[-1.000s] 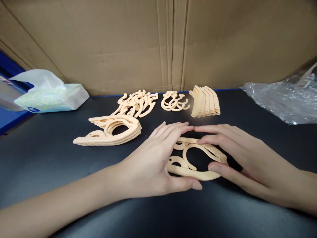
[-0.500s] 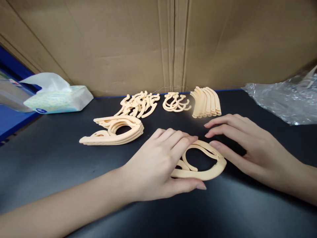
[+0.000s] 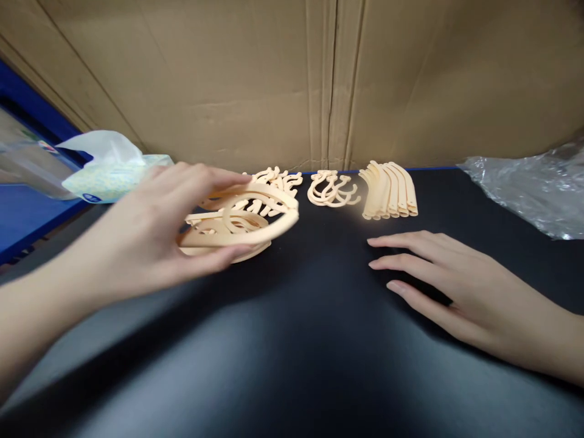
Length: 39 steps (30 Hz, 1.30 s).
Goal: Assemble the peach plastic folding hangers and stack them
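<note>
Cardboard walls close off the back of the black table (image 3: 292,365), so all free room lies toward the viewer and in the bare middle. Far left, a tissue pack (image 3: 112,173) sits at the table's edge beside a blue surface, well clear of the work.

Next comes the left hand (image 3: 150,237), raised off the table and pinching a peach plastic frame piece (image 3: 255,216): fingers lie along its upper curve, thumb presses from below, so the flat loop stays level. It hovers right over the stack of like pieces (image 3: 219,243), which lie flat and nested, one contour on the other, presumably so each new piece drops squarely onto the pile.

Behind, against the cardboard, three sorted groups stand in a row: a loose cluster of hook pieces (image 3: 278,179) partly hidden by the held loop, a smaller pile of hooks (image 3: 331,188), then curved strips (image 3: 390,194) packed side by side.

On the right, the right hand (image 3: 451,286) rests palm down on the table, fingers spread and holding nothing, with open black surface between it and the stack. Crumpled clear plastic (image 3: 529,188) fills the far right edge, near that wrist but apart from it.
</note>
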Motion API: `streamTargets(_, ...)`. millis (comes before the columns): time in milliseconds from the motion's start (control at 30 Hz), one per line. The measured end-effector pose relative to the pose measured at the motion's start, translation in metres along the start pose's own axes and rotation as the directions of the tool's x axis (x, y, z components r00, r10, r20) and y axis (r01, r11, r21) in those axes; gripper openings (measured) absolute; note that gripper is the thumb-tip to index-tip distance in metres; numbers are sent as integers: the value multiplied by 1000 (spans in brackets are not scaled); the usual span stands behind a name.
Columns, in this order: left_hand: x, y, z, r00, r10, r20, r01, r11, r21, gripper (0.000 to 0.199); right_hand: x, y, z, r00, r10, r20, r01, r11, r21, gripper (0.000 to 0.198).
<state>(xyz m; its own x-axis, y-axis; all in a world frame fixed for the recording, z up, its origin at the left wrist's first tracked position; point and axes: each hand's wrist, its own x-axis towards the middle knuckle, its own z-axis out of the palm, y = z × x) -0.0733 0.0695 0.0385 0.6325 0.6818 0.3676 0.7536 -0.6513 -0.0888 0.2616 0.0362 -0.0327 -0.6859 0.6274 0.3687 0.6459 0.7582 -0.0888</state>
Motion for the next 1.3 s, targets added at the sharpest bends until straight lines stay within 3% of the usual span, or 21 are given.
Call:
streamTargets(100, -4, -21, -6, 988, -143, 50, 146, 987, -66, 66, -1, 1, 1, 999, -18, 33, 18, 1000, -4, 23)
streamTargets(200, -7, -29, -6, 973, -198, 121, 207, 976, -70, 63, -1, 1, 1, 999, -27, 41, 28, 1000, -9, 23)
streamTargets(467, -13, -37, 0, 965, -178, 191, 172, 984, 47, 59, -1, 1, 1, 998, -27, 49, 27, 1000, -3, 23)
streamTargets(667, -11, -35, -1, 944, -229, 238, 229, 973, 28, 68, 1, 0, 0, 999, -24, 41, 23, 1000, 20, 23)
streamTargets(867, -6, -26, -5, 937, -213, 278, 220, 976, 7, 59, 1, 0, 0, 999, -17, 41, 16, 1000, 26, 24)
streamTargets(1300, -8, -25, -6, 927, -228, 297, 241, 971, -7, 62, 3, 0, -1, 999, -22, 35, 21, 1000, 20, 23)
